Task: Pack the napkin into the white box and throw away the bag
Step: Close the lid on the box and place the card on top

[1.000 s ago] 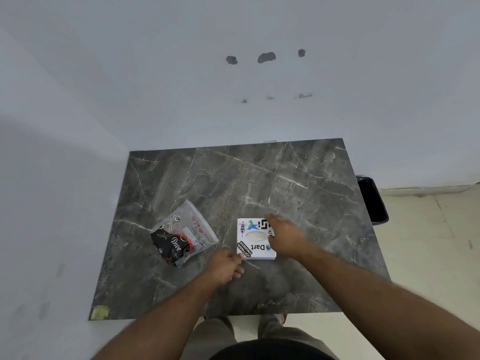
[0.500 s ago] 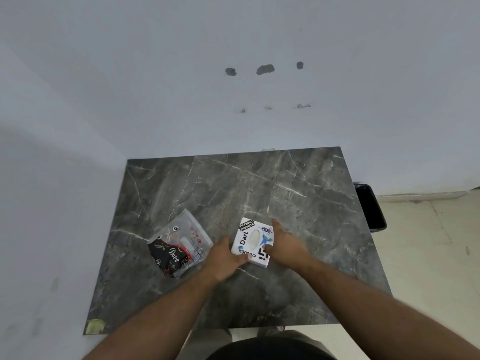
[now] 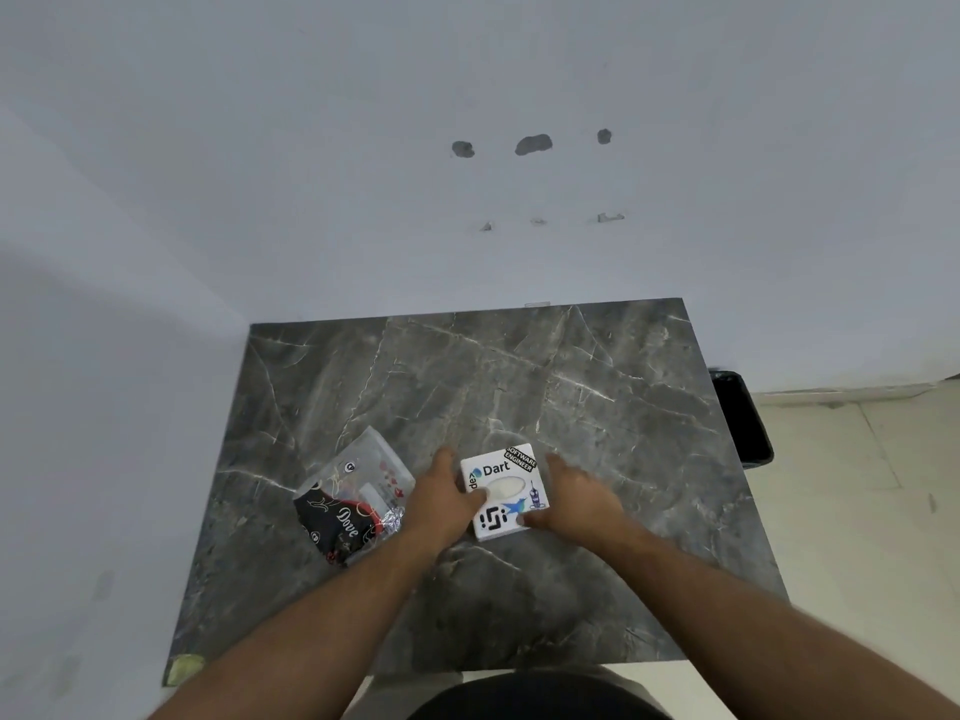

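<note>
A small white box (image 3: 506, 491) covered in stickers lies flat on the dark marble table (image 3: 519, 387), near the front middle. My left hand (image 3: 441, 498) grips its left side, thumb on the lid. My right hand (image 3: 576, 498) holds its right side, thumb at the lower right corner. To the left lies a clear plastic bag (image 3: 353, 496) holding a black napkin with "Dove" lettering and red trim. The bag touches neither hand.
A black bin (image 3: 743, 418) stands on the floor beside the table's right edge. White walls close in behind and to the left. A yellowish scrap (image 3: 184, 667) sticks to the table's front left corner.
Both hands closed in on the white box and turned it round on the table, so its stickers now face another way. The bag has not moved.
</note>
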